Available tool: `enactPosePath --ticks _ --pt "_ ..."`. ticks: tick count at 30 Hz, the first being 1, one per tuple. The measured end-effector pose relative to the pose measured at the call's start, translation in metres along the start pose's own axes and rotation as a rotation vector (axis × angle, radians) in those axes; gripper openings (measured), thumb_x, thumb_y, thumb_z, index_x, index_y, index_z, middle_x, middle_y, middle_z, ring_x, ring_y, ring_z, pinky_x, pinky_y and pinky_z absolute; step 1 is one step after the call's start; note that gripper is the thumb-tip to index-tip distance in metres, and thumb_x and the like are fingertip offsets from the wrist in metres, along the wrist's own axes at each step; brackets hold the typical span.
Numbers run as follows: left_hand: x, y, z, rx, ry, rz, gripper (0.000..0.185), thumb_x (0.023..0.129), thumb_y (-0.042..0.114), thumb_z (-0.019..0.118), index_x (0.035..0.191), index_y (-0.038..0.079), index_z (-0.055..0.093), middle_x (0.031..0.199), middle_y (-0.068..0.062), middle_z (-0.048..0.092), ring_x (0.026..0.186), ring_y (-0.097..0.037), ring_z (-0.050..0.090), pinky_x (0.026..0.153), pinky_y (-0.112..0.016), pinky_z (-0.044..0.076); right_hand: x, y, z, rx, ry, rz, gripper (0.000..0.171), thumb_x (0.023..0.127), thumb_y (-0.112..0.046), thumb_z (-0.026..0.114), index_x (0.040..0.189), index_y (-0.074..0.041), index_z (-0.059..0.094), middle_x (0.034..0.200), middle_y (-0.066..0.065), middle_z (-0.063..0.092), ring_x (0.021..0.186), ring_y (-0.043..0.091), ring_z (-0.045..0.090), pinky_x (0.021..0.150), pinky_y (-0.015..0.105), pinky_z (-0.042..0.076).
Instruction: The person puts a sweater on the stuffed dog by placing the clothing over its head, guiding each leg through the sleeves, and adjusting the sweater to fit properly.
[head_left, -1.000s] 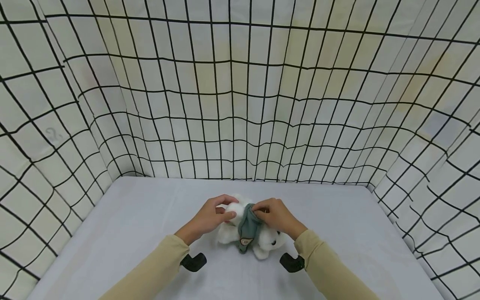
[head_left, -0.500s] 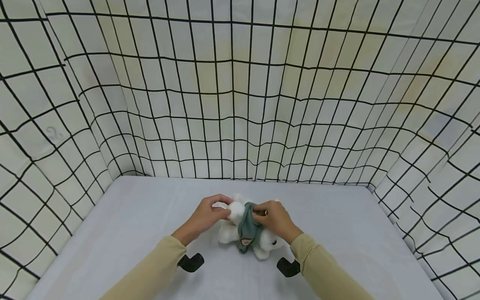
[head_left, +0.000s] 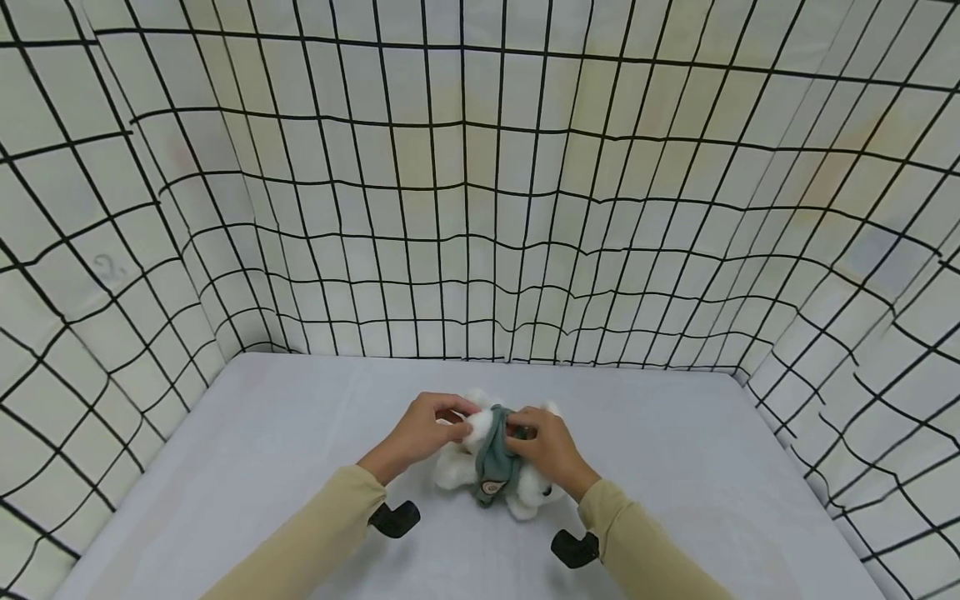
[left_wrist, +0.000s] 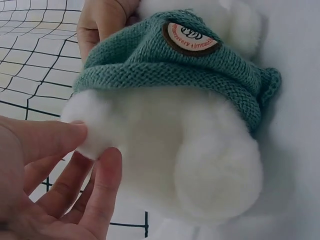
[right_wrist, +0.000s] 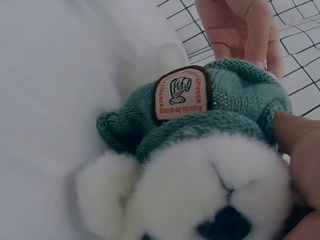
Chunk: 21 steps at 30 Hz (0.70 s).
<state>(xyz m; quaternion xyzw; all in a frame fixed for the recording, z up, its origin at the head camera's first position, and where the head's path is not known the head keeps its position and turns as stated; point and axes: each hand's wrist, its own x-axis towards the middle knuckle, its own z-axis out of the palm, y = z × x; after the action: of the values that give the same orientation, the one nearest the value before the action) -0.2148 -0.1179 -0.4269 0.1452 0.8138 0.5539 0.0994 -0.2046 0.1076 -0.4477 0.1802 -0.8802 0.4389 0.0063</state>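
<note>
White table [head_left: 330, 417], one plush toy [left_wrist: 152, 145], left fingers [left_wrist: 107, 175] pinching one leg [left_wrist: 92, 112], right fingers [right_wrist: 297, 135] one sweater [right_wrist: 237, 92]

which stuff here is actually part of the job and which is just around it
Part of the job:
white plush toy
teal knit garment, around the toy's middle
left hand, holding the toy
right hand, gripping the garment

Just around it:
pale table under the toy
black grid at the walls
tan sleeves
black pieces by the cuffs

"every time" on sweater patch [left_wrist: 191, 39], faint "2" [head_left: 108, 267] on wall [head_left: 63, 196]
</note>
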Motion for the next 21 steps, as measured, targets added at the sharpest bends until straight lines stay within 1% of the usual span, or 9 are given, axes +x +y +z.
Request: enactPosePath --ticks 2,6,10,12,14,16,18,21 --pt "0.002 0.001 0.002 0.016 -0.004 -0.006 0.021 0.089 0.009 0.067 0.108 0.015 0.073 0.112 -0.006 0.069 0.093 -0.017 0.063 0.077 -0.037 0.058 -0.001 0.001 0.001 0.015 0.015 0.019 0.017 0.089 -0.011 0.068 0.105 -0.013 0.073 0.092 -0.001 0.065 0.064 0.009 0.046 0.06 0.022 0.043" --pt "0.008 0.002 0.006 0.031 -0.019 -0.004 0.022 0.089 0.012 0.067 0.11 0.015 0.073 0.112 -0.005 0.069 0.094 -0.016 0.064 0.078 -0.037 0.057 -0.001 0.003 0.002 0.019 0.039 0.027 0.014 0.089 -0.012 0.068 0.103 -0.014 0.072 0.093 -0.001 0.062 0.065 0.009 0.045 0.06 0.022 0.042" --pt "0.012 0.003 0.011 0.045 -0.025 0.006 0.021 0.09 0.015 0.068 0.109 0.018 0.074 0.111 -0.003 0.069 0.095 -0.015 0.066 0.078 -0.033 0.055 -0.001 0.002 0.004 0.005 0.052 0.029 0.023 0.089 -0.011 0.068 0.112 -0.011 0.07 0.103 0.002 0.061 0.069 0.01 0.046 0.062 0.023 0.043" --pt "0.014 0.004 0.014 0.06 -0.014 0.002 0.019 0.089 0.016 0.069 0.107 0.02 0.074 0.108 0.0 0.07 0.096 -0.014 0.066 0.077 -0.031 0.054 -0.001 0.002 0.005 -0.004 0.056 0.036 0.028 0.089 -0.011 0.069 0.117 -0.011 0.068 0.11 0.004 0.062 0.072 0.011 0.048 0.063 0.023 0.045" --pt "0.016 0.005 0.017 0.053 0.006 -0.003 0.018 0.088 0.016 0.07 0.105 0.02 0.075 0.105 0.0 0.072 0.094 -0.014 0.066 0.077 -0.03 0.055 -0.001 0.001 0.005 -0.007 0.051 0.046 0.033 0.089 -0.012 0.069 0.122 -0.011 0.066 0.116 0.004 0.061 0.073 0.011 0.049 0.063 0.023 0.045" --pt "0.017 0.005 0.02 0.04 0.018 0.001 0.017 0.087 0.014 0.071 0.104 0.017 0.076 0.103 -0.002 0.073 0.092 -0.014 0.067 0.077 -0.029 0.055 -0.001 0.001 0.005 -0.007 0.046 0.046 0.036 0.089 -0.013 0.069 0.125 -0.012 0.065 0.119 0.005 0.061 0.072 0.01 0.05 0.062 0.023 0.046" --pt "0.017 0.006 0.022 0.024 0.026 0.009 0.017 0.087 0.014 0.072 0.103 0.015 0.075 0.101 -0.003 0.074 0.092 -0.014 0.068 0.077 -0.029 0.056 -0.001 0.0 0.006 -0.01 0.04 0.038 0.034 0.089 -0.012 0.068 0.123 -0.013 0.065 0.115 0.005 0.062 0.069 0.009 0.05 0.06 0.022 0.046" --pt "0.016 0.007 0.023 -0.015 0.021 0.013 0.016 0.09 0.019 0.069 0.103 0.013 0.075 0.101 -0.004 0.074 0.09 -0.014 0.069 0.079 -0.031 0.057 0.0 -0.001 0.005 0.002 0.037 0.032 0.031 0.088 -0.01 0.068 0.119 -0.013 0.065 0.099 0.005 0.062 0.065 0.007 0.049 0.057 0.022 0.045"
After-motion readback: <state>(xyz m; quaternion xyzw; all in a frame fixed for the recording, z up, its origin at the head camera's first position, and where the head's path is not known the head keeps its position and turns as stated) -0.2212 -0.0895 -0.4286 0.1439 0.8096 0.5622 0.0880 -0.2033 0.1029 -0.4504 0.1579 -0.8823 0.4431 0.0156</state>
